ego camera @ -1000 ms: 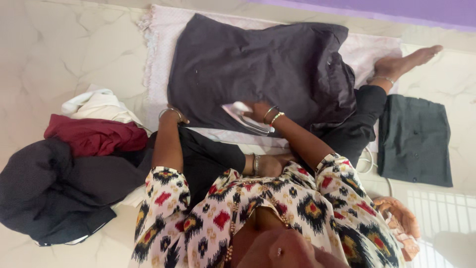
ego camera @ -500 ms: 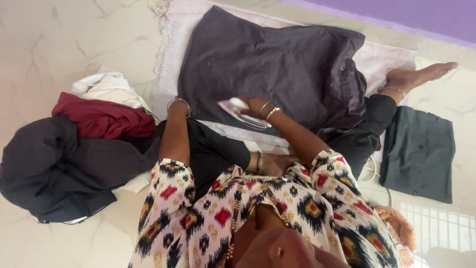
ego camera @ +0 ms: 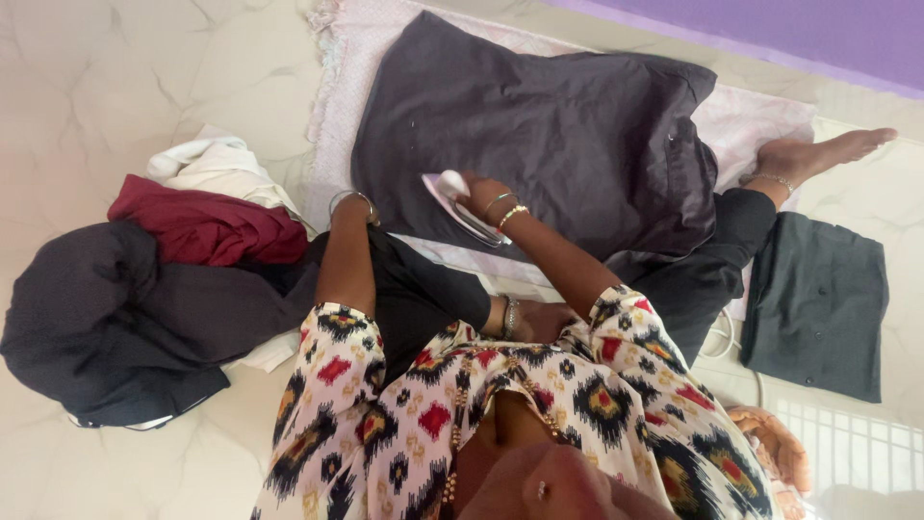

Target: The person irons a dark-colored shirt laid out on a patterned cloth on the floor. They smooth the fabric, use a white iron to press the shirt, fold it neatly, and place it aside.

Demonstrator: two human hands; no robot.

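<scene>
The iron sat on the near left part of the dark grey garment, close to that garment's near edge, with the right hand clasped around its handle. The left hand was pressed down at the near left corner of the pink cloth, just beside the garment's corner; the wrist hid the fingers, so I could not tell whether they were flat or curled.

Nearest of all lay the person's patterned top and black trousers, one leg folded in and the other stretched out to the right, its bare foot resting at the right edge of the pink cloth.

To the left of the knee, on the marble floor, lay a heap of clothes: a large black piece, a maroon piece on top of it, and a white piece behind. To the right, past the outstretched leg, a folded dark green garment lay flat on the floor.

Farther off, the grey garment was spread over most of the pink cloth, and a purple wall ran along the far edge.
</scene>
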